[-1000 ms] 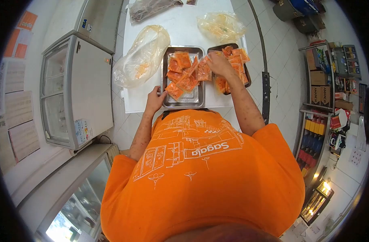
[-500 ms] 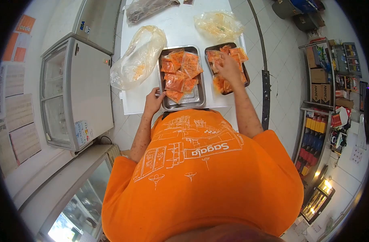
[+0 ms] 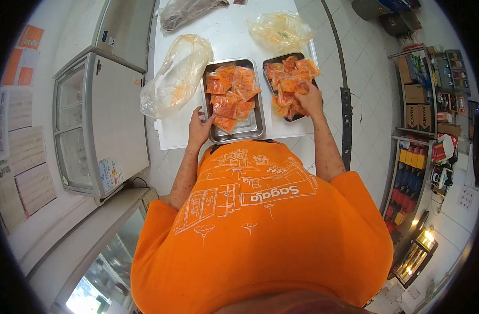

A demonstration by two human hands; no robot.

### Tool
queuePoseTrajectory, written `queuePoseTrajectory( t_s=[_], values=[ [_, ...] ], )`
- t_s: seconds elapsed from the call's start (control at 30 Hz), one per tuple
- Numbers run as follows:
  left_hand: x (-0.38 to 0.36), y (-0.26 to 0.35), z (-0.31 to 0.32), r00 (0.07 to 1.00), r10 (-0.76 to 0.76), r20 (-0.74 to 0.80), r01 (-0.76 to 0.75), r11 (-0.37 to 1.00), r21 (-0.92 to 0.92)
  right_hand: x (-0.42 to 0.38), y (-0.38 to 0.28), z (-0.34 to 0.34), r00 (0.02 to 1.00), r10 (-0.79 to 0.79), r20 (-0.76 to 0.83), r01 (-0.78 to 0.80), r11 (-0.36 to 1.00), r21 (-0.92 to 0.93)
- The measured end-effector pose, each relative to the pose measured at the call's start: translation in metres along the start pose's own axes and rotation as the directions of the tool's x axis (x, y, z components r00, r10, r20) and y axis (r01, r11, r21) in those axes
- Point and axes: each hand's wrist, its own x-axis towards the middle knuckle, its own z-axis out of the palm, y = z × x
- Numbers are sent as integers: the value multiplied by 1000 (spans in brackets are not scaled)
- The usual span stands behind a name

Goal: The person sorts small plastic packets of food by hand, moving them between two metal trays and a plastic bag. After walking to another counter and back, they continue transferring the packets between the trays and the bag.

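Note:
A metal tray (image 3: 260, 125) in front of me holds several clear plastic packets of orange food (image 3: 224, 106). My left hand (image 3: 199, 129) rests at its left edge, fingers apart, holding nothing. To the right stands a smaller, dark-rimmed tray (image 3: 267, 76) heaped with similar orange packets. Over its right side is my right hand (image 3: 310, 99), fingers closed on the edge of one packet (image 3: 293, 84); the fingertips are partly hidden.
A clear plastic bag (image 3: 180, 73) with orange residue lies left of the trays, another crumpled bag (image 3: 281, 30) behind the right one. A greyish plastic bundle (image 3: 189, 11) lies farther back on the white table (image 3: 231, 39). A chest freezer (image 3: 119, 115) stands left.
My right hand has drawn back toward me and to the right within the smaller tray, and a packet there now lies differently. My left hand has barely shifted, its fingers slightly more spread.

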Motion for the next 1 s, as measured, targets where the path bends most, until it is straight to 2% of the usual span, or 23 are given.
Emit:
queuePoseTrajectory(
  t_s=[0.07, 0.17, 0.2, 0.3, 0.4, 0.5, 0.57, 0.63, 0.73, 0.83, 0.87, 0.93, 1.0],
  values=[
    [-1, 7, -3, 1000, -16, 7, 16, 1000, -6, 8, 6, -5, 994, -43, -102, 44, 999, 7],
    [-2, 8, -4, 997, -79, 23, 80, 995, -63, 24, 10, -15, 996, 90, 23, -92, 980, 177],
    [-3, 5, -4, 997, -76, 23, 78, 995, -59, 27, 8, -12, 999, 13, -50, -8, 995, 95],
    [-2, -5, -3, 997, -65, 36, 67, 997, -44, 26, -1, -6, 975, -120, -187, 124, 992, 10],
    [-3, -7, -6, 997, -62, 46, 63, 998, -31, 17, -32, -11, 937, -299, -179, 288, 954, -85],
    [-4, -7, -5, 998, -57, 39, 58, 997, -44, 0, -77, -7, 929, -334, -160, 349, 933, 82],
    [-4, -9, -4, 997, -65, 43, 67, 997, -49, -14, -109, 3, 958, -285, -40, 288, 940, 185],
    [-4, -2, -5, 995, -84, 51, 87, 995, -53, -23, -123, 30, 935, -348, 68, 311, 898, 311],
    [-2, -1, -1, 999, -40, 27, 41, 997, -61, -30, -142, 50, 929, -239, 281, 122, 918, 378],
    [0, -7, 1, 999, 0, 39, 1, 999, -44, -21, -138, 78, 895, -289, 341, 150, 913, 381],
    [1, -10, 1, 999, 10, 52, -8, 999, -37, -15, -132, 78, 905, -333, 265, 287, 937, 197],
    [0, -4, -3, 997, -23, 68, 26, 999, -45, -5, -126, 57, 877, -458, 141, 479, 851, -214],
    [-2, -3, -5, 997, -37, 63, 41, 997, -66, -8, -94, 48, 868, -423, 259, 496, 756, -427]
  ],
)
